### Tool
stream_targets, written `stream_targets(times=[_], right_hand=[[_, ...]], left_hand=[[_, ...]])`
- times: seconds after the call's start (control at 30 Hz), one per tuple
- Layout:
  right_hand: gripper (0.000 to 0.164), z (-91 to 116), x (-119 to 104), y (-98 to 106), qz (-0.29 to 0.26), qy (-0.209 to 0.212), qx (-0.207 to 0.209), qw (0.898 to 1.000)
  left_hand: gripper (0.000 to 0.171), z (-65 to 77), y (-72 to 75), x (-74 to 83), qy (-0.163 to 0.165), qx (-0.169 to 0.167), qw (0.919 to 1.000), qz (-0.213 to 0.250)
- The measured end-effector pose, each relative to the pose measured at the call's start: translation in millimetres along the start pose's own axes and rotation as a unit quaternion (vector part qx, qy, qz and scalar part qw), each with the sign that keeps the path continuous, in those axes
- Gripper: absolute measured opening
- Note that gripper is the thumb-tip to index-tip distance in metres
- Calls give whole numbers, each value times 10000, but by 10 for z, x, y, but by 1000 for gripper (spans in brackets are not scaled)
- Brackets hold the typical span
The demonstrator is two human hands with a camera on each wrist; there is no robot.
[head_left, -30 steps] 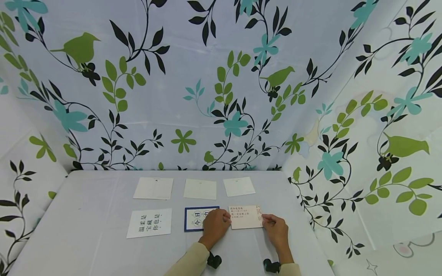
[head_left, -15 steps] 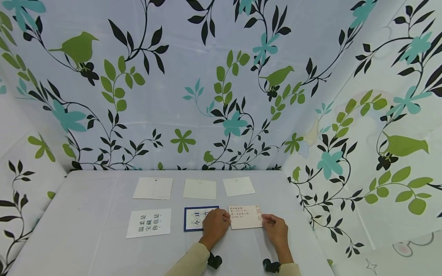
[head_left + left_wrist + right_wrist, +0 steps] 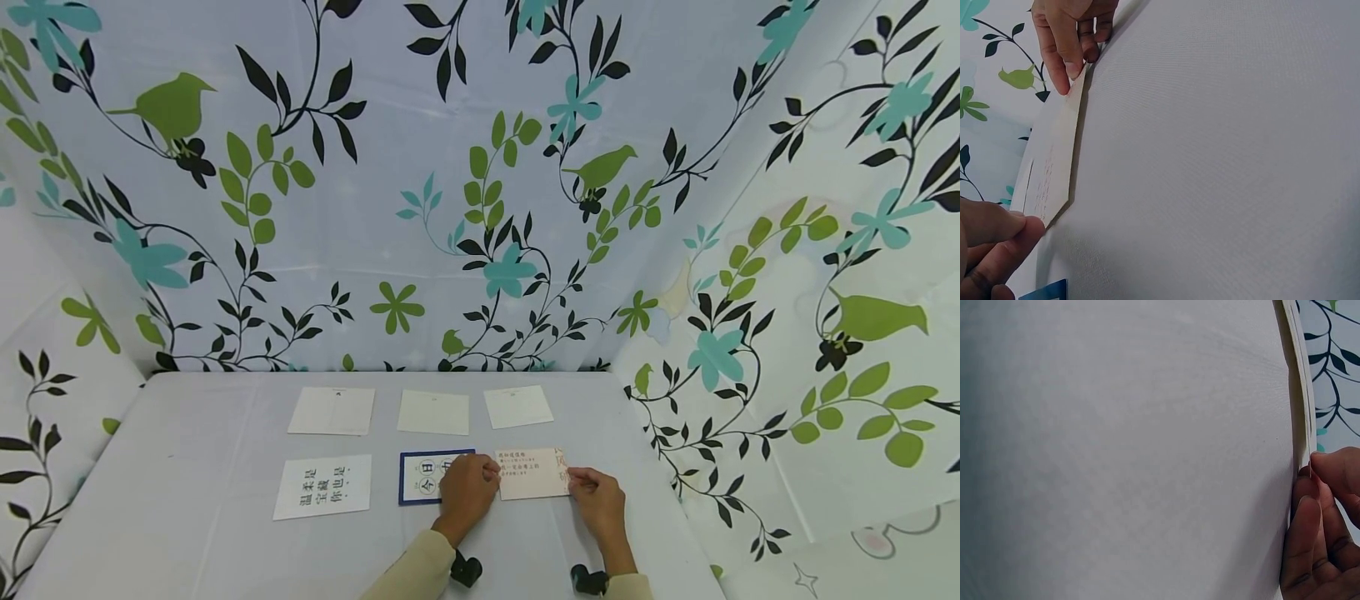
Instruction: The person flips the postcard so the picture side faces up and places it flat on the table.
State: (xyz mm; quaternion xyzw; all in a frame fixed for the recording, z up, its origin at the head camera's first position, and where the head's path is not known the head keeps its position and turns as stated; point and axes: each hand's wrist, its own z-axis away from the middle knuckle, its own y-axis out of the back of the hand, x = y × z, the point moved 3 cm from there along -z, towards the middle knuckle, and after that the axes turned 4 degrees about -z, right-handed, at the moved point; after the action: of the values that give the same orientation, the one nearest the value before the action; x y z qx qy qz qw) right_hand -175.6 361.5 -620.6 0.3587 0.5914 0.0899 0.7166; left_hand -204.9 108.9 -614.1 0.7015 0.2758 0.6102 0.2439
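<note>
A cream card (image 3: pixel 534 474) printed with reddish characters lies at the right of the front row, between both hands. My left hand (image 3: pixel 469 493) pinches its left edge with thumb and index finger, and covers part of a blue-bordered card (image 3: pixel 420 479) beside it. At the opposite edge, the thumb and fingers of my right hand (image 3: pixel 600 504) pinch the same card. In the left wrist view, the cream card (image 3: pixel 1060 156) stretches from one hand to the other, close over the table. The right wrist view has it nearly edge-on, with the right hand (image 3: pixel 1319 531) at its end.
A white card (image 3: pixel 324 487) with dark vertical writing lies at front left. Behind stand in a row three pale cards, the left one (image 3: pixel 332 411), the middle one (image 3: pixel 433 412) and the right one (image 3: pixel 519 406). Patterned cloth (image 3: pixel 420 167) rises behind the white table (image 3: pixel 187 500).
</note>
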Motion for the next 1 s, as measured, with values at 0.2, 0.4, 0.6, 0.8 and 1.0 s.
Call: stream_targets(times=[0.2,0.4,0.6,0.8,1.0], right_hand=[[18,-10,8,-6,44,42,58,10000],[17,-24,-10,-4,94,-15,156,9998],[18,-84,-69,3,68,-14,173,9998],[17,-182,-144,16,-63,26,196,9998],[18,-255,-205,13,-112,-44,204,9997]], left_hand=[[10,-8,30,16,-11,80,10000,43],[11,-58,26,-18,-65,148,9997,163],[15,-137,19,-50,13,167,9997,158],[17,-210,33,-69,-10,280,9993,230],[20,-277,46,-84,-128,345,9989,298]])
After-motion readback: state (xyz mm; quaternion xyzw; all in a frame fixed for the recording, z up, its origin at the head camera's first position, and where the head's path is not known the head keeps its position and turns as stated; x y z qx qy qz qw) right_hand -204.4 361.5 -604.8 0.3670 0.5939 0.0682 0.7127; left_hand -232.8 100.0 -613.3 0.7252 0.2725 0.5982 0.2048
